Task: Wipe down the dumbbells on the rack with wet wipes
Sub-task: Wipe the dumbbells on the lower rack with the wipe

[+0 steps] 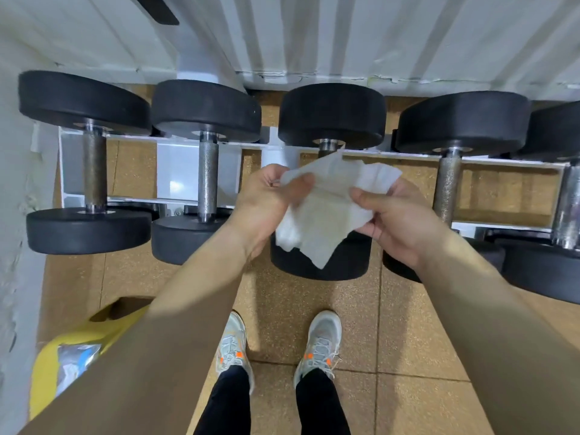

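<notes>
Both hands, left hand and right hand, pinch the wipe above a dumbbell.

White wet wipe crumpled (partly unfolded) above black dumbbells on rack.

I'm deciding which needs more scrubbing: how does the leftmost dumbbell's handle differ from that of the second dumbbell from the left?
The leftmost handle looks dark and brownish, while the second handle is bright silver. The leftmost handle seems thicker, and the second handle slimmer, with crisper knurling. Both lie across the white rack, and neither is being touched: the left hand and the right hand hold the wet wipe.
</notes>
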A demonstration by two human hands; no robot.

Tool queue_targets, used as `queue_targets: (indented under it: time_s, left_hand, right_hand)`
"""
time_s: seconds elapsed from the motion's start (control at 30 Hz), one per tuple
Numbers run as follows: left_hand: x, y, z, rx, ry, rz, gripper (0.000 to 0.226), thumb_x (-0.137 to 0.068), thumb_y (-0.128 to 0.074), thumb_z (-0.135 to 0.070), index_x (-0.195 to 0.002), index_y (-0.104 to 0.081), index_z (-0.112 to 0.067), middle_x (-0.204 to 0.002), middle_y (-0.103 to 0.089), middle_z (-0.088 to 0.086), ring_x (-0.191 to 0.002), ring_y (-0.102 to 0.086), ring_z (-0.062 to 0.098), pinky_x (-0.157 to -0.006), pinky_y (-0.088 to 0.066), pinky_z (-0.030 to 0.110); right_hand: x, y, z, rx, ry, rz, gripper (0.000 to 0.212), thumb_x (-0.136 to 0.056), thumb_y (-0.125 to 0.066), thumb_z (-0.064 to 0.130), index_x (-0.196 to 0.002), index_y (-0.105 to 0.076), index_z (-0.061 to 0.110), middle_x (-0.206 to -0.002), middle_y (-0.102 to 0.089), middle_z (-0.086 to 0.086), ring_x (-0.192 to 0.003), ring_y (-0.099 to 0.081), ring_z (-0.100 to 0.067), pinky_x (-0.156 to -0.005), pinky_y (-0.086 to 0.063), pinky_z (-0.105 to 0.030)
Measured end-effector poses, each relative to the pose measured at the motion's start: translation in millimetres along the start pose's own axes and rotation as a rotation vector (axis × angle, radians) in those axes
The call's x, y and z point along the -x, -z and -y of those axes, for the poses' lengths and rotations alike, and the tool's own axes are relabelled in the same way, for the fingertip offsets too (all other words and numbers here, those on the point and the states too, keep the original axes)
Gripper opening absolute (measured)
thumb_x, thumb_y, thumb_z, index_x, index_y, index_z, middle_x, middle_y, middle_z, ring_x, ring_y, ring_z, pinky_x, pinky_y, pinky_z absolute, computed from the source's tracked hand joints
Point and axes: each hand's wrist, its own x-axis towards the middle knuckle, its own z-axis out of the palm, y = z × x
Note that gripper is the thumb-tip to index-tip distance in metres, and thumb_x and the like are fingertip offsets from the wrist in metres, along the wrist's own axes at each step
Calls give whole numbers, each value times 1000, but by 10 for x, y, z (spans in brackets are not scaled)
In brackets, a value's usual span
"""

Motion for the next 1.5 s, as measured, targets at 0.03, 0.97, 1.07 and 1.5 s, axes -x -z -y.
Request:
queue_targets:
  time_s: [0.03,0.97,1.07,1.5]
  left_hand:
    - [-54,-14,13,-41,-11,-43,21,-87,-79,-26,-83,-60,-17,-98,-76,12,-92,-74,32,-74,-62,40]
    - [-790,-79,217,-553,-166,-275,62,-85,-81,-38,-134,-46,-25,-89,-53,-17,-91,-58,13,-71,-44,19]
    - [-733,-54,263,-536,-93,-269,67,-82,-79,-49,-136,-46,-26,-106,-58,-14,-98,-60,12,-82,-50,27]
    - [-278,-325,642,-108,-93,-586,18,-95,-54,-15,-106,-56,-29,-99,-63,-12,-83,-63,12,-82,-53,37]
  right_hand:
    - [-30,22,-16,-32,-10,-43,32,-95,-62,-1,-125,-64,12,-114,-75,-8,-103,-74,-25,-77,-63,-35]
    - [-540,106,-328,360,-116,-519,32,-82,-66,-4,-100,-53,19,-108,-62,-9,-96,-67,-29,-88,-60,-47]
    - [-404,-87,-320,722,241,-789,40,-81,-64,12,-119,-51,13,-120,-51,-6,-110,-55,-32,-100,-45,-45]
    - [-1121,-711,-81,296,-116,-345,49,-78,-82,38,-110,-56,12,-99,-68,-4,-90,-68,-27,-86,-56,-38]
